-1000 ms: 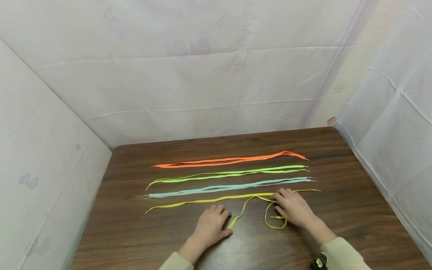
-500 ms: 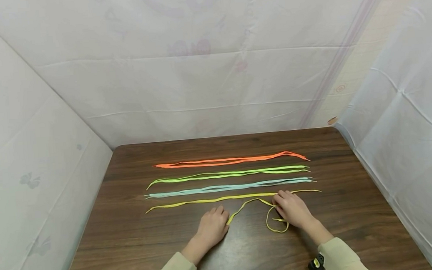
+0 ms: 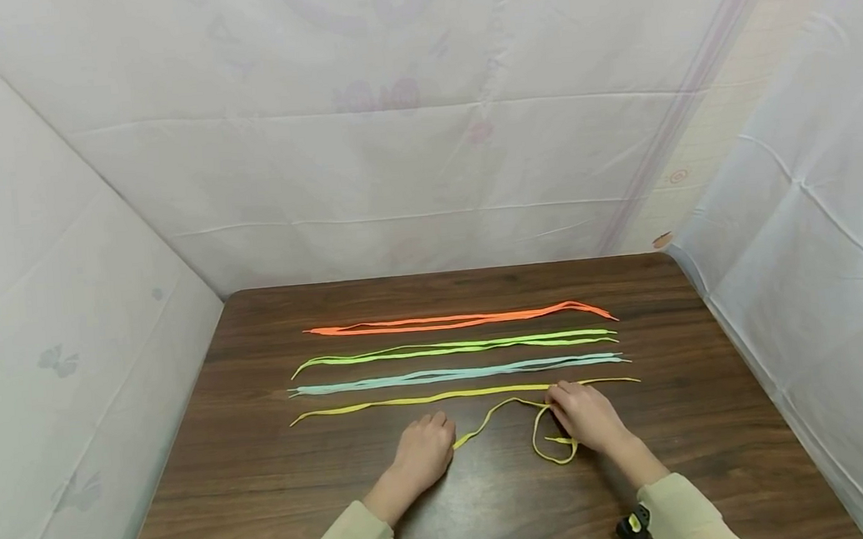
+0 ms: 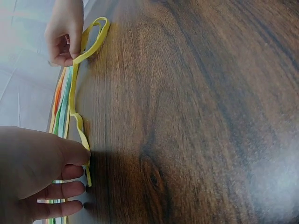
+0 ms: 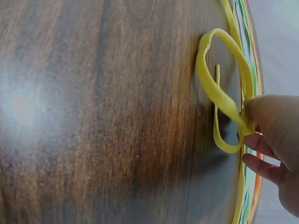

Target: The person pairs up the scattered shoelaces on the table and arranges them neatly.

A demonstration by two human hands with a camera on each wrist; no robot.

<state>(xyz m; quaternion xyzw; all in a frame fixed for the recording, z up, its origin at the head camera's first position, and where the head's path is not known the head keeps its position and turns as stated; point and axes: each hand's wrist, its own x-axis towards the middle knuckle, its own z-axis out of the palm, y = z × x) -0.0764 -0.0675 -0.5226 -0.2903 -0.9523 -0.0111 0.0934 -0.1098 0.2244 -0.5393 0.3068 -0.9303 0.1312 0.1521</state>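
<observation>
My left hand (image 3: 420, 450) pinches a loose yellow shoelace (image 3: 494, 409) near one end. In the left wrist view, the lace's tip (image 4: 88, 178) sticks out past the thumb and index finger of that hand (image 4: 42, 163). My right hand (image 3: 591, 419) pinches the same lace farther along, and a loop (image 5: 203, 70) with the other end curls beside the fingers. Just beyond both hands, a second yellow shoelace (image 3: 411, 401) lies nearly straight across the table; the right fingertips hide a short piece of it.
Behind the yellow lace, roughly parallel, lie light blue shoelaces (image 3: 424, 378), lime green shoelaces (image 3: 437, 351) and orange shoelaces (image 3: 435, 323). The brown wooden table (image 3: 230, 501) ends at a white sheet (image 3: 395, 180) at the back, with more sheeting on both sides.
My left thumb has drawn in from apart to pinch the yellow lace. The lace between my hands and its loop have shifted slightly. My right hand stays in nearly the same place.
</observation>
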